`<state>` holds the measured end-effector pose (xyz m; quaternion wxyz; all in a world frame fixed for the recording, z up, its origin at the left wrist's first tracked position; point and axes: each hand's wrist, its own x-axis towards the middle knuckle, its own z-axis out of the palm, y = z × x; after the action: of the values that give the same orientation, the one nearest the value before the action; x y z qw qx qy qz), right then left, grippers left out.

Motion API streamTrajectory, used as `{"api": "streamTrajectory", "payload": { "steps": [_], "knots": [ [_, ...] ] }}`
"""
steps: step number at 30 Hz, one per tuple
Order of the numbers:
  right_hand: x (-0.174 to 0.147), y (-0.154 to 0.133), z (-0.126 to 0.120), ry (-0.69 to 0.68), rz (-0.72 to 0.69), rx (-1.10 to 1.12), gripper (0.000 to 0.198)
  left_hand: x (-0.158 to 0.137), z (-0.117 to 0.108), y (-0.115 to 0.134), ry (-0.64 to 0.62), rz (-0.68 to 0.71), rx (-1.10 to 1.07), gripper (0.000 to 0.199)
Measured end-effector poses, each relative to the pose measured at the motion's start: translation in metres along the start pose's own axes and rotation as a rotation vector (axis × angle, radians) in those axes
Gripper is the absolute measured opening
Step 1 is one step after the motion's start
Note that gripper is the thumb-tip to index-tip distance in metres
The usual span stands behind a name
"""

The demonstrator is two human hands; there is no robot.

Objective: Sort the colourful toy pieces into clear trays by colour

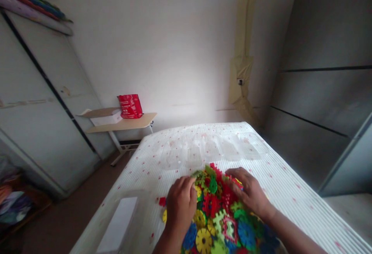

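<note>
A heap of colourful plastic building pieces (pixel 203 239), some notched discs and some toothed shapes, lies on the table in front of me. My left hand (pixel 183 196) rests against the heap's left side, its fingers loosely bent and apart from any grip. On the right side, my right hand (pixel 249 189) reaches over the pieces with its fingers spread, touching the red ones. No piece is plainly held in either hand. A small red piece (pixel 162 201) lies just left of my left hand.
Several clear plastic trays (pixel 210 148) stand in a row behind the heap. At the left lies a clear container with a white rectangular sheet (pixel 119 223). The striped cloth (pixel 286 176) covers the table. A side table (pixel 138 120) carries a red bag (pixel 130 106).
</note>
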<state>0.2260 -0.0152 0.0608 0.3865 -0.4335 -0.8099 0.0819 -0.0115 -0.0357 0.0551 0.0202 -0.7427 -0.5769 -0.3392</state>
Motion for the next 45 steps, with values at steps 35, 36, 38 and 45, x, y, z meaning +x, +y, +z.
{"api": "streamTrajectory", "payload": {
  "steps": [35,36,38,45],
  "knots": [
    [-0.01,-0.001,-0.027,-0.255,0.237,0.455,0.025,-0.007,0.007,0.016,0.212,0.369,-0.191,0.027],
    [-0.011,0.002,-0.025,-0.236,0.269,0.476,0.027,-0.011,0.009,0.021,0.155,0.387,-0.211,0.028],
    [-0.01,0.005,-0.02,-0.175,0.332,0.481,0.028,-0.017,0.015,0.028,0.05,0.42,-0.245,0.029],
    [-0.011,0.007,-0.009,-0.065,0.328,0.372,0.027,-0.018,0.016,0.008,0.155,0.31,-0.269,0.019]
  ]
}}
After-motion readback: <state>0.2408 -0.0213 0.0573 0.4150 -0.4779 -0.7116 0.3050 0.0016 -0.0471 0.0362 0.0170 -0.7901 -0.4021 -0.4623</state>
